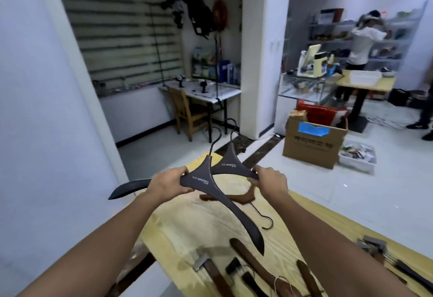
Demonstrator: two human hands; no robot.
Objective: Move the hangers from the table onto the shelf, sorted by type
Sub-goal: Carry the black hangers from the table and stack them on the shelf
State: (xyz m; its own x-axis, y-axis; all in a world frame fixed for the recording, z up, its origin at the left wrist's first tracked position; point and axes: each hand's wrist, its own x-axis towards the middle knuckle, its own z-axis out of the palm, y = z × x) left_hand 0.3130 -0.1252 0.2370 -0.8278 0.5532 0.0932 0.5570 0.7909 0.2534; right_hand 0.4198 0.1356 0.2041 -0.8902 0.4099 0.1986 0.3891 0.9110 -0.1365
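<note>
Two wide black hangers are held up above the light wooden table (pixel 187 226). My left hand (pixel 168 180) grips the nearer black hanger (pixel 203 180) at its neck, one arm pointing left, the other sloping down to the right. My right hand (pixel 269 179) holds the farther black hanger (pixel 230 164) by its right arm. Both hooks point up and away. Under them a brown wooden hanger (pixel 243 197) lies on the table with its hook toward me. More brown wooden and clip hangers (pixel 257 266) lie near the front edge.
Metal clip hangers (pixel 379 250) lie at the table's right. Beyond the table stand a cardboard box (pixel 311 143), a white bin (pixel 357 156), a wooden chair (pixel 187 111) and a small desk. A person (pixel 360 46) stands at distant shelves (pixel 398 32).
</note>
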